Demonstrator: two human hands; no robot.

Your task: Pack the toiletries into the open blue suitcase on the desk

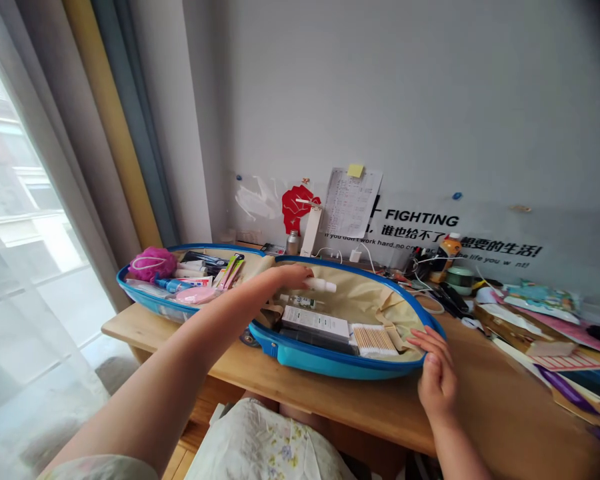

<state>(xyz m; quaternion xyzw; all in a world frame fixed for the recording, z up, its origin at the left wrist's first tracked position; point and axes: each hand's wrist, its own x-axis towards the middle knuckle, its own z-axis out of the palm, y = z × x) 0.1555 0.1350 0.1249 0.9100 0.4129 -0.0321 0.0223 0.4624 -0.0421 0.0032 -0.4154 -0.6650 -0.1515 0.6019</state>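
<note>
Fingers [303,271] of the left hand [290,275] close on one end of a white bottle [325,285], centre frame.
Bottle's over the beige lining inside the open blue case [330,363] on the surface [480,407]; right hand [437,373] rests flat at the case's lower-right rim, fingers loosely spread, beside the swabs [373,340].

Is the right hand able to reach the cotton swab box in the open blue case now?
Probably yes: the right hand rests at the case rim, just beside the cotton swab box, which lies uncovered with nothing between them.
</note>
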